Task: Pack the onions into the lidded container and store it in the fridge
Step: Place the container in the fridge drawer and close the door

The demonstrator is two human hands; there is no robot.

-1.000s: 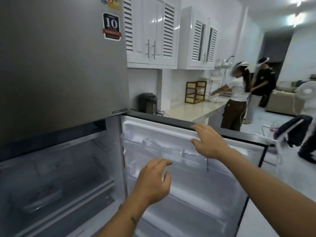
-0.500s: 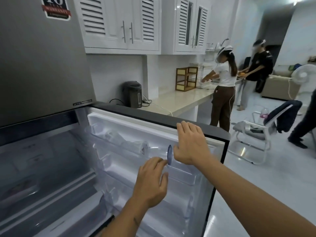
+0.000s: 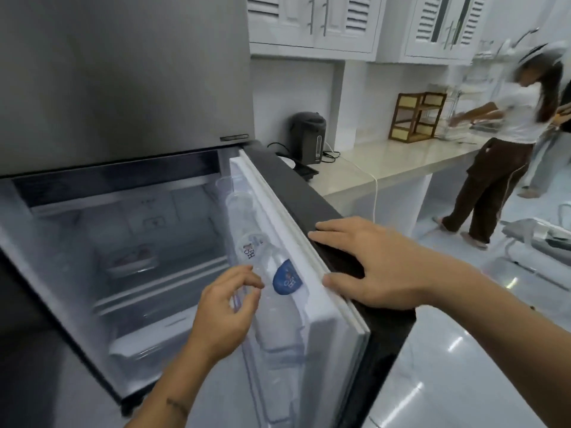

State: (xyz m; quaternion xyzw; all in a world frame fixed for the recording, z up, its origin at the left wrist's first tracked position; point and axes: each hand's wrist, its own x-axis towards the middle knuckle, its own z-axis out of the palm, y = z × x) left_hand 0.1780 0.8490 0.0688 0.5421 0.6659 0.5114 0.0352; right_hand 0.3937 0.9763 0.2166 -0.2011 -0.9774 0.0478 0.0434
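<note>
I have the fridge [image 3: 123,72] in front of me with its lower door [image 3: 336,230] swung partly open, the dark outer face turned to my right and the white inner liner facing the compartment. My right hand [image 3: 380,267] lies flat over the door's top edge, fingers spread wide and draped onto the dark outer side, thumb against the white gasket; it grips nothing but the door itself. My left hand [image 3: 222,313] hangs in the gap between door and cabinet, fingers loosely curled and half open, empty, its fingertips just beside a clear water bottle [image 3: 262,257] with a blue label that stands in the door bin.

Inside the compartment, on the upper shelf [image 3: 160,273], sits a clear lidded container [image 3: 131,259] with something pinkish and pale inside; the blur keeps me from telling whether those are the onions. It sits well apart from both hands, toward the back.

To the right of the fridge a pale countertop [image 3: 386,162] runs along the wall under white louvred cabinets [image 3: 312,20]. A dark electric water boiler [image 3: 309,137] stands on it next to the fridge, its cable trailing off, and a small wooden rack [image 3: 415,117] stands further along. A person [image 3: 506,143] in a white top and dark trousers stands at the far end of the counter, blurred
</note>
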